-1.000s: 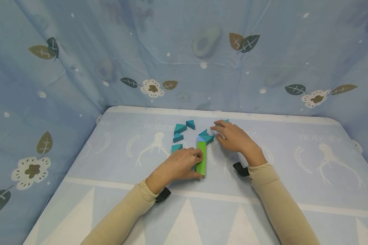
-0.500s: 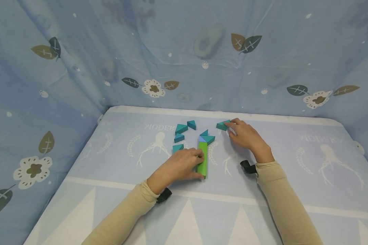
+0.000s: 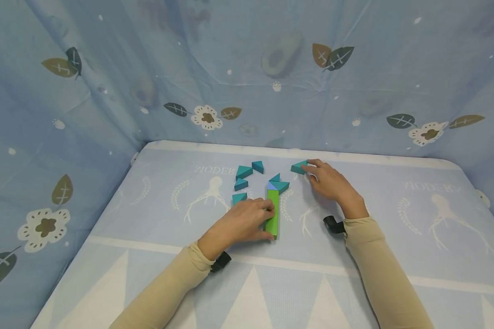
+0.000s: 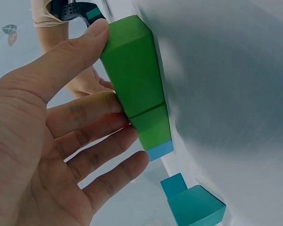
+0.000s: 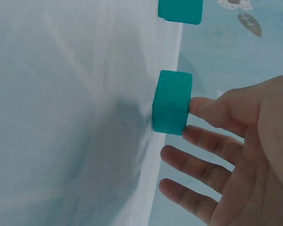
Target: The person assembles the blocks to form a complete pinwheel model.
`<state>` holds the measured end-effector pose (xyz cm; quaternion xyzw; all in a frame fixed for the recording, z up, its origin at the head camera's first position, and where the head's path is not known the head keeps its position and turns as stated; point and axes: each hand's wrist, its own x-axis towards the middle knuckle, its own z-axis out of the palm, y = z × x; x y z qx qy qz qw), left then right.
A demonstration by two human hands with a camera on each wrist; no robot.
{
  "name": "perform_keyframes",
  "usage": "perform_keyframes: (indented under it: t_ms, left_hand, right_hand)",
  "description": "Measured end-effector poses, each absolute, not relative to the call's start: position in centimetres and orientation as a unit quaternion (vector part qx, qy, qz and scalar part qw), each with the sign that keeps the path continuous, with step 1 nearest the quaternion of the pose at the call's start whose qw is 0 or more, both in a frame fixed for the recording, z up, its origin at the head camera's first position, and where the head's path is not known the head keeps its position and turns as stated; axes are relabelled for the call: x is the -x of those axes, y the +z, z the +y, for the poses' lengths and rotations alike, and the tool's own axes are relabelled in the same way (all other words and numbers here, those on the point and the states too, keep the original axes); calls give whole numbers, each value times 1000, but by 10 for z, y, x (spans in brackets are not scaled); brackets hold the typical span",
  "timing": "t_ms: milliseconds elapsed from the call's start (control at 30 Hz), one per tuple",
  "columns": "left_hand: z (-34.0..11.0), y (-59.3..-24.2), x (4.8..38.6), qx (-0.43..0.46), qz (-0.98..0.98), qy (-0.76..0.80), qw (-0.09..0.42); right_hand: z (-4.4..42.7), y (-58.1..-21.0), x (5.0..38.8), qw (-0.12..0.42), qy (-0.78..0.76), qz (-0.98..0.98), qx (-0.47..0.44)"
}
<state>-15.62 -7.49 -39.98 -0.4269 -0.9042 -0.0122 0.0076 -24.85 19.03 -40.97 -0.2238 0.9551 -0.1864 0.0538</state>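
Note:
My left hand [image 3: 247,220] grips the long green blocks [image 3: 273,214], thumb at the near end and fingers along the left side; the left wrist view shows two green blocks [image 4: 135,75] end to end. A light-blue triangle [image 3: 270,186] touches their far end, with teal triangles [image 3: 280,187] beside and above it. Further right, my right hand [image 3: 330,185] pinches a teal piece [image 3: 298,167] with thumb and index finger, the other fingers spread. In the right wrist view this teal piece [image 5: 172,101] has a seam across it.
Several teal triangles lie left of the green blocks, among them one at the back [image 3: 257,167], a larger one [image 3: 244,172] and one near my left hand [image 3: 239,198]. A patterned curtain [image 3: 247,68] hangs behind the cloth-covered table [image 3: 148,274].
My right hand has moved right and back from beside the blue and teal triangles to the teal piece, which it now pinches. My left hand has stayed on the green blocks.

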Motion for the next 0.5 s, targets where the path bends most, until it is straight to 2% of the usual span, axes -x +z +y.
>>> perform_keyframes:
  t_ms: [500]
  left_hand:
    - [-74, -399, 157, 428, -904, -14, 8]
  right_hand:
    - [186, -415, 254, 82, -233, 939, 241]
